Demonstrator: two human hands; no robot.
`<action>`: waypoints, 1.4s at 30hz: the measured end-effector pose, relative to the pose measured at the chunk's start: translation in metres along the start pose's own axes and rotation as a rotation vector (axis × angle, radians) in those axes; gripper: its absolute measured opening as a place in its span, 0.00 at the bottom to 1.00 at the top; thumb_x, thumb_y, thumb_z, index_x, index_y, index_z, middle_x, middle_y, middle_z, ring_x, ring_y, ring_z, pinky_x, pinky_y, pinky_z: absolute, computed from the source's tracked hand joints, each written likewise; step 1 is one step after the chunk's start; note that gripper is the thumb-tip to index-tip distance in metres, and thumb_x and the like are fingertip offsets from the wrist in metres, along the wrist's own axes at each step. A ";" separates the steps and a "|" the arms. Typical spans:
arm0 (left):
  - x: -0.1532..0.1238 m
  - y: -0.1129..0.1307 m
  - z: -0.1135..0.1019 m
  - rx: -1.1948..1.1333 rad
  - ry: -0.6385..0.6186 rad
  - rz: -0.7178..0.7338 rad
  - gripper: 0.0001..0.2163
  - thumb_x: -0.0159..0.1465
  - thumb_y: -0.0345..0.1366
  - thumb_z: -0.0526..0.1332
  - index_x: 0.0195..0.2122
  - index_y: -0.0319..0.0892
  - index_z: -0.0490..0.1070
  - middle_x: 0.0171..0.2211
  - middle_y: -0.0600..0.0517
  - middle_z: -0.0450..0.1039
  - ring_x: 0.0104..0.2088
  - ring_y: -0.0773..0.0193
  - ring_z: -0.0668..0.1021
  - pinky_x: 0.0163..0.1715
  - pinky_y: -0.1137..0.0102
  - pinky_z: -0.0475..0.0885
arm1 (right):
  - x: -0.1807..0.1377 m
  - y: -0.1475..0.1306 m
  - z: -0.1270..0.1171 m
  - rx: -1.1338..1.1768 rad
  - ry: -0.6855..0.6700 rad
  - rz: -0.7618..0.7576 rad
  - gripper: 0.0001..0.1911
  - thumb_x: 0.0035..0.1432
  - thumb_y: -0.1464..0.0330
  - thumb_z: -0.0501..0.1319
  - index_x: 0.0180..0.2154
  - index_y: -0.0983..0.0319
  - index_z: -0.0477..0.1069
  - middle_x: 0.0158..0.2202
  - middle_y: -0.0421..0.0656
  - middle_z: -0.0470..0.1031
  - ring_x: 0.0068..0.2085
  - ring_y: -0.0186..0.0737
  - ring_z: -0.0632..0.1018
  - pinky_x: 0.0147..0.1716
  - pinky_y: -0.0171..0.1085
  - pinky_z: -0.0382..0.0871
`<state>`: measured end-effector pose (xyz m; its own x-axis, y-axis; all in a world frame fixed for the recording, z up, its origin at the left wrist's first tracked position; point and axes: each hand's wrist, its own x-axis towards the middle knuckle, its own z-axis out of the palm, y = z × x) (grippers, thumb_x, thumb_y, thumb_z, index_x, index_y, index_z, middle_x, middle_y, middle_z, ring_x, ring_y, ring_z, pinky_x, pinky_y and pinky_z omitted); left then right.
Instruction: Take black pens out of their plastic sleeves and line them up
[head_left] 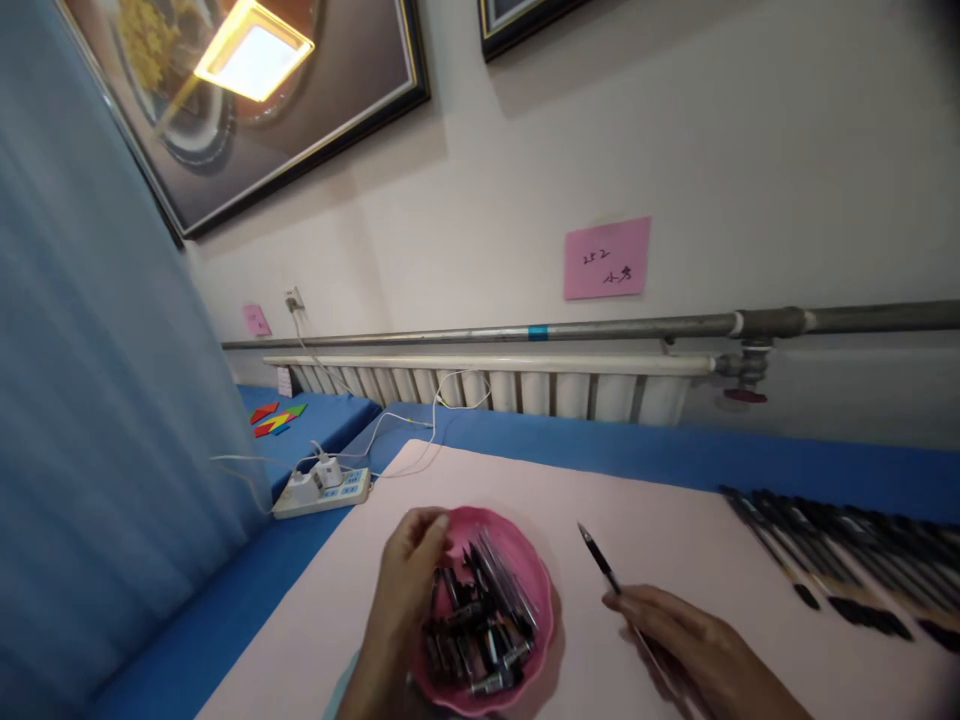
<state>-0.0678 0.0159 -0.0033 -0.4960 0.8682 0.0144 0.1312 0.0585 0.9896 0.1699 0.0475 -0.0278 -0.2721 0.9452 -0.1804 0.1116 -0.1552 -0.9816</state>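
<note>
My right hand (679,635) is closed around an uncapped pen (609,568). The pen's dark front end and tip point up and to the left, above a pink sheet (600,500). A pink bowl (541,560) with a wavy rim sits just left of it. Inside the bowl are several black pen caps (457,620) and thin clear tubes (504,575). My left hand (409,565) is at the bowl's left rim with thumb and fingers pinched together. Whatever it grips, rim or small part, is hidden.
Several black-capped pens (840,560) lie in a row on the right. A power strip (322,492) with plugged-in chargers and white cables is at the left of the blue surface (600,437). Coloured flat pieces (277,420) lie farther back. Behind runs a radiator (536,392); a blue curtain (112,350) hangs left.
</note>
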 end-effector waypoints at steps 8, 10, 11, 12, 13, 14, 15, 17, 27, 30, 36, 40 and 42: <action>0.013 -0.029 -0.004 0.794 -0.141 -0.045 0.09 0.47 0.23 0.55 0.25 0.40 0.72 0.26 0.50 0.75 0.31 0.62 0.74 0.30 0.71 0.62 | 0.015 0.006 -0.013 0.088 0.032 0.052 0.14 0.49 0.57 0.61 0.24 0.62 0.72 0.14 0.32 0.55 0.16 0.29 0.59 0.16 0.30 0.53; 0.011 -0.029 -0.001 0.893 -0.156 -0.054 0.09 0.47 0.23 0.55 0.25 0.39 0.72 0.28 0.49 0.75 0.32 0.60 0.74 0.30 0.69 0.60 | 0.017 0.009 -0.012 0.101 0.016 0.062 0.14 0.48 0.57 0.61 0.24 0.62 0.72 0.13 0.31 0.54 0.15 0.28 0.59 0.15 0.30 0.54; 0.011 -0.029 0.000 0.931 -0.162 -0.059 0.08 0.47 0.24 0.55 0.26 0.39 0.72 0.28 0.48 0.75 0.32 0.60 0.74 0.30 0.69 0.60 | 0.018 0.010 -0.011 0.101 0.009 0.072 0.14 0.48 0.57 0.60 0.25 0.62 0.72 0.13 0.31 0.55 0.14 0.28 0.59 0.14 0.30 0.54; 0.011 -0.029 -0.001 0.960 -0.171 -0.063 0.08 0.48 0.25 0.55 0.26 0.39 0.73 0.29 0.47 0.76 0.32 0.59 0.74 0.30 0.69 0.60 | 0.019 0.012 -0.011 0.099 0.000 0.083 0.15 0.48 0.57 0.60 0.25 0.62 0.72 0.12 0.30 0.55 0.13 0.28 0.59 0.14 0.29 0.54; 0.011 -0.029 -0.001 0.981 -0.184 -0.066 0.09 0.48 0.25 0.55 0.27 0.39 0.73 0.30 0.47 0.76 0.32 0.60 0.74 0.30 0.69 0.60 | 0.020 0.013 -0.011 0.096 -0.006 0.088 0.15 0.48 0.57 0.60 0.26 0.62 0.72 0.12 0.30 0.55 0.13 0.27 0.59 0.14 0.29 0.53; 0.011 -0.028 -0.002 0.995 -0.199 -0.069 0.09 0.48 0.26 0.55 0.28 0.40 0.73 0.30 0.47 0.76 0.33 0.60 0.75 0.30 0.70 0.60 | 0.020 0.014 -0.011 0.093 -0.007 0.087 0.15 0.48 0.56 0.60 0.26 0.62 0.72 0.11 0.30 0.56 0.13 0.27 0.59 0.14 0.29 0.53; 0.012 -0.029 -0.003 1.004 -0.216 -0.071 0.09 0.48 0.26 0.55 0.28 0.40 0.73 0.31 0.48 0.76 0.33 0.61 0.75 0.30 0.70 0.60 | 0.021 0.015 -0.011 0.090 -0.008 0.085 0.15 0.48 0.56 0.60 0.26 0.62 0.72 0.11 0.30 0.56 0.13 0.27 0.59 0.14 0.29 0.53; 0.013 -0.029 -0.004 1.012 -0.252 -0.080 0.10 0.48 0.26 0.56 0.29 0.41 0.74 0.31 0.49 0.76 0.33 0.62 0.75 0.30 0.71 0.61 | 0.020 0.016 -0.011 0.087 -0.011 0.076 0.15 0.47 0.56 0.61 0.26 0.62 0.72 0.11 0.30 0.55 0.13 0.26 0.58 0.14 0.29 0.53; 0.010 -0.027 -0.003 0.986 -0.250 -0.070 0.06 0.47 0.27 0.59 0.27 0.40 0.72 0.31 0.51 0.75 0.31 0.64 0.74 0.28 0.73 0.60 | 0.015 0.012 -0.008 0.102 -0.014 0.065 0.13 0.48 0.57 0.60 0.26 0.62 0.71 0.12 0.30 0.57 0.13 0.27 0.59 0.13 0.29 0.52; 0.011 -0.026 -0.005 0.975 -0.205 -0.069 0.05 0.47 0.26 0.58 0.25 0.40 0.70 0.26 0.52 0.73 0.29 0.63 0.74 0.26 0.72 0.59 | 0.015 0.011 -0.008 0.095 -0.001 0.078 0.14 0.48 0.57 0.61 0.27 0.62 0.72 0.12 0.30 0.56 0.12 0.27 0.57 0.13 0.29 0.51; 0.013 -0.024 -0.004 0.955 -0.085 -0.058 0.09 0.52 0.27 0.56 0.34 0.39 0.70 0.32 0.48 0.74 0.34 0.60 0.74 0.31 0.70 0.62 | 0.014 0.009 -0.008 0.078 0.012 0.076 0.13 0.48 0.58 0.60 0.27 0.62 0.72 0.12 0.31 0.57 0.14 0.27 0.58 0.14 0.30 0.52; 0.010 -0.023 -0.001 0.950 -0.142 -0.025 0.07 0.53 0.27 0.54 0.30 0.40 0.70 0.30 0.50 0.74 0.32 0.61 0.74 0.30 0.70 0.61 | 0.016 0.011 -0.008 0.055 0.008 0.075 0.15 0.47 0.56 0.60 0.27 0.62 0.72 0.11 0.30 0.55 0.13 0.28 0.57 0.14 0.30 0.51; 0.009 -0.022 0.000 1.004 -0.127 0.003 0.08 0.54 0.26 0.52 0.30 0.40 0.70 0.33 0.49 0.74 0.35 0.61 0.74 0.33 0.69 0.62 | 0.016 0.011 -0.008 0.048 0.008 0.078 0.15 0.46 0.55 0.61 0.26 0.61 0.71 0.11 0.30 0.56 0.13 0.28 0.58 0.14 0.31 0.51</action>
<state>-0.0755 0.0222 -0.0252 -0.4074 0.9115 -0.0563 0.8224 0.3930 0.4113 0.1747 0.0635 -0.0412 -0.2569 0.9318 -0.2565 0.0863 -0.2423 -0.9664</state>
